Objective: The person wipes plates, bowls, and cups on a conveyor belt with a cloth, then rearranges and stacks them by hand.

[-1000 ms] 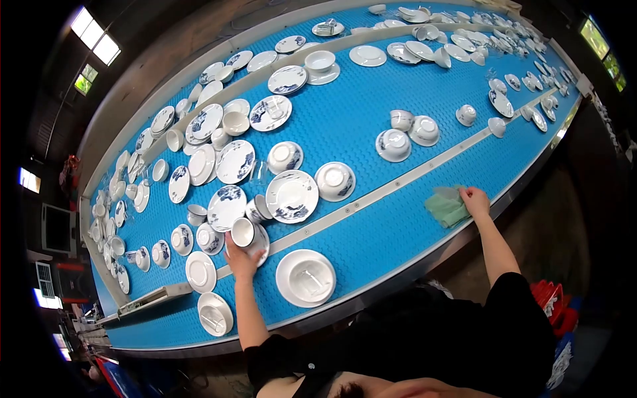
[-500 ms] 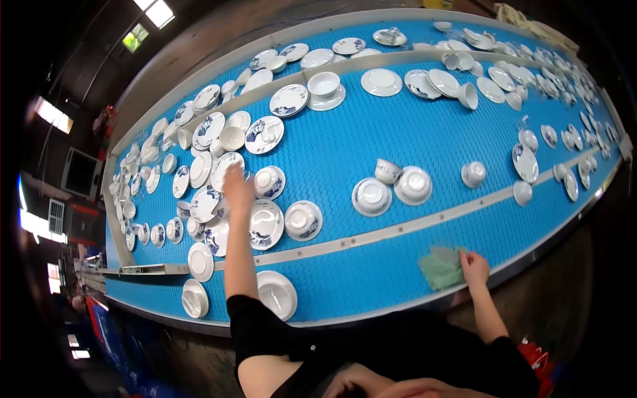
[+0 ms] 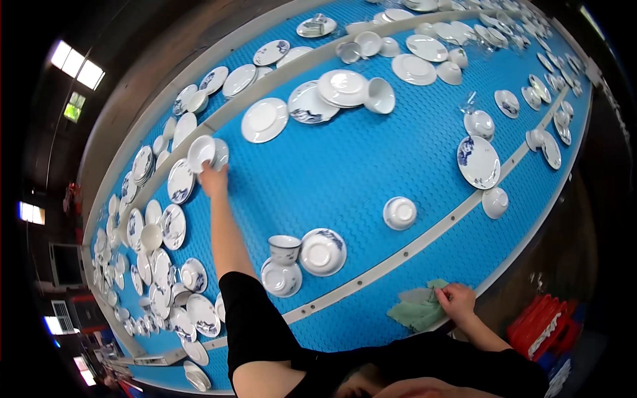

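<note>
My left hand [image 3: 213,178] reaches across the blue belt and grips the near rim of a white bowl [image 3: 202,154], with a white saucer [image 3: 220,154] just behind it. Left of the hand lies a blue-patterned plate [image 3: 180,181]. At the near edge my right hand [image 3: 456,300] is closed on a pale green cloth [image 3: 417,312] that rests on the belt. Between the hands sit a patterned cup [image 3: 284,249], an upturned bowl [image 3: 281,278] and another upturned bowl [image 3: 323,252].
A white divider rail [image 3: 385,264] runs along the near side of the blue belt [image 3: 298,179]. Plates and bowls crowd the left end and far right. A white plate [image 3: 265,120] lies mid-belt. Red crates [image 3: 545,326] stand at the lower right.
My left hand has gone from the patterned plates to the bowl farther across the belt. The dishes have shifted leftward and nearer in view. My right hand still has the cloth.
</note>
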The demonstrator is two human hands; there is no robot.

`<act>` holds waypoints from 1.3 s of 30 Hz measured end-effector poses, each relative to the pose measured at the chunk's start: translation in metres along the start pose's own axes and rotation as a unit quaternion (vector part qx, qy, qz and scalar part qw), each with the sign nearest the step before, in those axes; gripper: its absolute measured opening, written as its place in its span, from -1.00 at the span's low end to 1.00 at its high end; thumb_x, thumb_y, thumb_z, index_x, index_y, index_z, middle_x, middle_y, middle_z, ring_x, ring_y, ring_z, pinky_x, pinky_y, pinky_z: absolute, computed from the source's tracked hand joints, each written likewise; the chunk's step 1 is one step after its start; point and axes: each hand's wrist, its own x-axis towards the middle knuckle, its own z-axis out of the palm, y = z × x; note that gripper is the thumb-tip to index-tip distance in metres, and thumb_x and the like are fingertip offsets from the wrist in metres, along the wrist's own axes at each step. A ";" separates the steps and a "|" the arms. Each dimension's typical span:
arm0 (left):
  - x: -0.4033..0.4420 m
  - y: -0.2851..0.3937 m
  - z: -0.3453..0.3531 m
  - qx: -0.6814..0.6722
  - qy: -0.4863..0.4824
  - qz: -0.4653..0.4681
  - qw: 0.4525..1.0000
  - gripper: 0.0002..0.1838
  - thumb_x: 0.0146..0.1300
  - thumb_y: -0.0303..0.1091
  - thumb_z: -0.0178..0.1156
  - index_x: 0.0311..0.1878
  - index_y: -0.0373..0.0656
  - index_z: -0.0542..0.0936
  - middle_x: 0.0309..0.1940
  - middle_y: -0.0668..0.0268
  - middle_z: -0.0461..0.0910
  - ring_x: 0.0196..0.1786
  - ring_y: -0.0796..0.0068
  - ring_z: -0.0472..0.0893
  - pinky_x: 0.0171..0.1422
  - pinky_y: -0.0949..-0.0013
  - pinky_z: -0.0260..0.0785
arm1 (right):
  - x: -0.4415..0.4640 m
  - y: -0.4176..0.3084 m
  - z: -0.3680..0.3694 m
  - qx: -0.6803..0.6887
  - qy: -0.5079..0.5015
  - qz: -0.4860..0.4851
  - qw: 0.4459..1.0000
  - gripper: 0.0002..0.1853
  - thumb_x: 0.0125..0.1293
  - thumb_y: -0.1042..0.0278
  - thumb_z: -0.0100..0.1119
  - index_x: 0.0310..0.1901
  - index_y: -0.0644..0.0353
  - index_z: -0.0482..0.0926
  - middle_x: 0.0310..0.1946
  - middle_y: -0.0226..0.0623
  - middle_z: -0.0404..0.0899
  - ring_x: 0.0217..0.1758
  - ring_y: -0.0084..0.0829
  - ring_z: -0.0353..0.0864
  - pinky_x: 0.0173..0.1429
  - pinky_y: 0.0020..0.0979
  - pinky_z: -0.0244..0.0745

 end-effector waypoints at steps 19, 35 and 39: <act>-0.401 0.089 -0.107 -0.911 -0.351 -0.150 0.157 -0.37 0.16 0.13 -0.05 0.21 -0.06 0.29 0.15 0.10 0.34 0.19 -0.17 0.31 0.16 -0.18 0.29 | 0.057 0.115 -0.056 0.053 -0.056 -0.098 0.992 -0.70 -0.10 0.19 0.34 -0.33 0.15 0.57 -0.33 -0.19 0.52 -0.28 -0.18 0.51 -0.25 -0.31 0.40; -0.540 0.195 -0.141 -0.807 -0.350 -0.199 0.432 -0.07 0.03 0.53 -0.33 0.23 -0.06 0.26 0.16 0.20 0.35 0.20 0.23 0.36 0.25 0.07 0.21 | 0.099 0.070 -0.113 0.495 -0.256 -0.254 0.791 -0.86 0.08 0.39 0.23 -0.36 0.20 0.48 -0.23 -0.29 0.44 -0.18 -0.38 0.43 -0.07 -0.42 0.34; -0.583 0.211 -0.104 -0.790 -0.394 -0.187 0.430 -0.15 0.05 0.38 -0.02 0.23 -0.10 0.23 0.09 0.27 0.40 0.05 0.34 0.46 0.11 0.18 0.35 | 0.089 0.025 -0.123 0.295 -0.212 -0.485 0.795 -0.83 0.07 0.37 0.22 -0.30 0.19 0.50 -0.15 -0.14 0.46 -0.09 -0.18 0.47 -0.05 -0.33 0.38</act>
